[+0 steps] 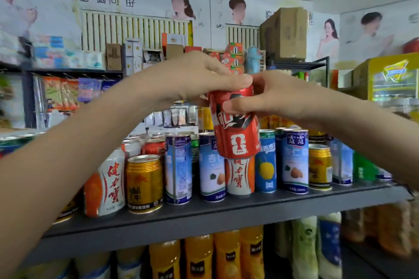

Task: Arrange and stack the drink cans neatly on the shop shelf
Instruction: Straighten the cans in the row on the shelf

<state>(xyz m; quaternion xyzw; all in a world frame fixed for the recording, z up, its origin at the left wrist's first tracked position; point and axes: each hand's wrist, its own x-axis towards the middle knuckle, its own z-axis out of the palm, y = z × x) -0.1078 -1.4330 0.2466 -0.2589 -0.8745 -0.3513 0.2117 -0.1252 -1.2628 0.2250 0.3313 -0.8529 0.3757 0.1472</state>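
Two hands hold a red can [235, 133] over the dark shelf [226, 213].
The left hand [199, 77] pinches its top rim and the right hand [272, 95] wraps its side. It tilts slightly, base at the top of an orange-and-white can [239, 176]. Blue-and-white cans [178, 170] crowd either side; a squat gold can [144, 182] stands farther left. All are glossy metal cylinders.

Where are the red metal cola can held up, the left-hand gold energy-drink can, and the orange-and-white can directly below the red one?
red metal cola can [238, 145], head view, white trophy logo
left-hand gold energy-drink can [144, 186], head view, middle of front label
orange-and-white can [238, 176], head view, red characters on front
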